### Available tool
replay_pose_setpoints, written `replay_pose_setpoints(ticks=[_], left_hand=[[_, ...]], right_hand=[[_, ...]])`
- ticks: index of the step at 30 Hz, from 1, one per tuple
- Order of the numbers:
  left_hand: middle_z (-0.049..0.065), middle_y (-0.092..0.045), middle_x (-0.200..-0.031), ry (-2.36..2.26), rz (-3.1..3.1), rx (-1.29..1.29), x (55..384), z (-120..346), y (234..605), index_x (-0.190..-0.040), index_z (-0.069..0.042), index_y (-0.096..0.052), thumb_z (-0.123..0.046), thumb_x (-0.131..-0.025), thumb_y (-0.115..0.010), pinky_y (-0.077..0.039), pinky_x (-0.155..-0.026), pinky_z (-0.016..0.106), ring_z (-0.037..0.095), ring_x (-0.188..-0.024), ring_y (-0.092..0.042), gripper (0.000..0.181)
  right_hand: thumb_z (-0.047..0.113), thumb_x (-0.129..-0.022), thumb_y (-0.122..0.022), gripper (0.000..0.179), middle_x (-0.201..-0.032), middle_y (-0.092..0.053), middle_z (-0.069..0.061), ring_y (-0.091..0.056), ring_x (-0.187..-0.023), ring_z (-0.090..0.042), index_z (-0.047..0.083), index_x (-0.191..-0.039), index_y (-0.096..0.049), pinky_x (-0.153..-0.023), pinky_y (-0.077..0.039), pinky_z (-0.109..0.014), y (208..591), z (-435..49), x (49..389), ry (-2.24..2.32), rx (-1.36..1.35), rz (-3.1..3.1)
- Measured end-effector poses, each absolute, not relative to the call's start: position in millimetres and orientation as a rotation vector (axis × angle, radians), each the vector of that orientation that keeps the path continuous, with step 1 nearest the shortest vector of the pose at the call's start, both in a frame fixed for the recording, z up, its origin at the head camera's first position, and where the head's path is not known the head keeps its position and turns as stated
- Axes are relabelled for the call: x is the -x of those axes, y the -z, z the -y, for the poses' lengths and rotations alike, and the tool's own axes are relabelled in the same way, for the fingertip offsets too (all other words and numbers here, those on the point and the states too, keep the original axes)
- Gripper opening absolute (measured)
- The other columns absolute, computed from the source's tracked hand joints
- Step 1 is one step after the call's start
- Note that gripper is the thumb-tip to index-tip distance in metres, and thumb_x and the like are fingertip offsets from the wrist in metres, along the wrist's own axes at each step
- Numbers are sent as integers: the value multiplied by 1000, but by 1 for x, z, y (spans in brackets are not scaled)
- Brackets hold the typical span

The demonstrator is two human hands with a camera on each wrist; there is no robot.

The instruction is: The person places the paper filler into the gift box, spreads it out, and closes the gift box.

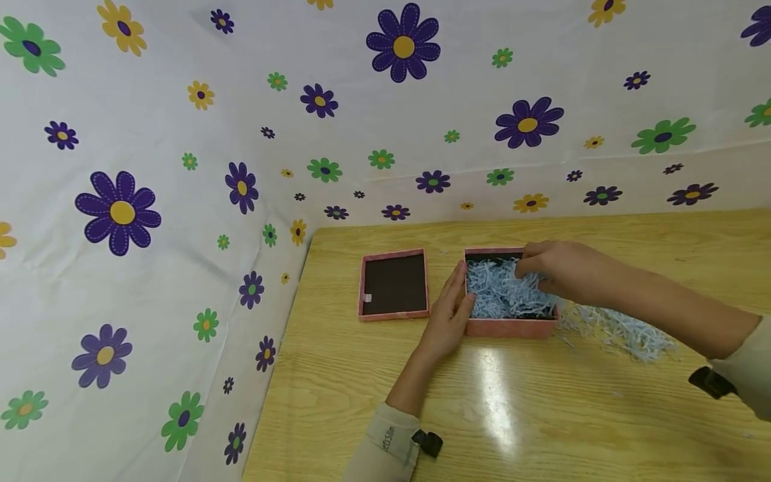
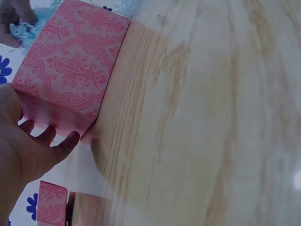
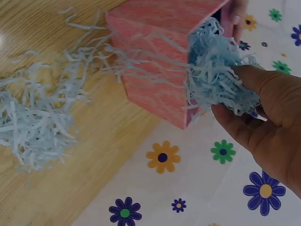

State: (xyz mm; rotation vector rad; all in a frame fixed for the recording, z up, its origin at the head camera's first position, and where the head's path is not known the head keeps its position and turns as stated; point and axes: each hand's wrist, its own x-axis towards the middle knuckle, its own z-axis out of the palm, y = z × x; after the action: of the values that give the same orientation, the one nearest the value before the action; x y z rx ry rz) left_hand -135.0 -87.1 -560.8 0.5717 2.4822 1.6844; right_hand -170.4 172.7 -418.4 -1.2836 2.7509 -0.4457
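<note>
A pink patterned box [image 1: 512, 328] stands on the table, filled with light blue shredded paper [image 1: 500, 288]. My left hand [image 1: 447, 321] rests along the box's left wall, its fingers fairly straight against the side; the left wrist view shows the fingers [image 2: 51, 136] spread over that wall. At the box's right part my right hand [image 1: 569, 271] grips a clump of the shredded paper between thumb and fingers. Up close in the right wrist view, the clump [image 3: 218, 75] bulges at the box opening, with loose strands trailing over the pink wall.
Left of the box lies its shallow lid [image 1: 394, 286], dark inside, facing up. A loose pile of shredded paper [image 1: 632, 335] is spread on the wooden table [image 1: 542, 415] to the right. Flower-printed cloth [image 1: 337, 60] hangs behind and along the left side.
</note>
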Motion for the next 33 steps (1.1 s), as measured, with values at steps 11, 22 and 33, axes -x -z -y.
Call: replay_pose_setpoints(ticks=[11,22,33], left_hand=[[-14,-10,-177,-1697,-2477,-561,136,86,561,-172,-30,-12,-31,-116,-43,-24,-128,50,10,-162,-12,63],[1,-12,-179,-1698,-2468,-584,134,85,562,-172,-27,-12,-32,-116,-40,-23,-128,51,13,-162,-12,62],[-14,-10,-177,-1687,-2493,-547,136,91,561,-172,-31,-13,-32,-116,-43,-25,-128,49,10,-162,-13,64]], right_hand=[[-10,-84,-82,31,-107,-76,-8,-73,-97,-28,9,-109,-82,-78,-63,-37,457,-150,183,373,1329,-2380],[-3,-92,-77,22,-102,-77,-1,-72,-93,-20,9,-110,-81,-77,-61,-38,463,-148,190,338,1206,-2291],[-9,-92,-74,28,-95,-70,6,-64,-84,-11,19,-93,-79,-73,-58,-31,405,-169,194,566,1212,-2228]])
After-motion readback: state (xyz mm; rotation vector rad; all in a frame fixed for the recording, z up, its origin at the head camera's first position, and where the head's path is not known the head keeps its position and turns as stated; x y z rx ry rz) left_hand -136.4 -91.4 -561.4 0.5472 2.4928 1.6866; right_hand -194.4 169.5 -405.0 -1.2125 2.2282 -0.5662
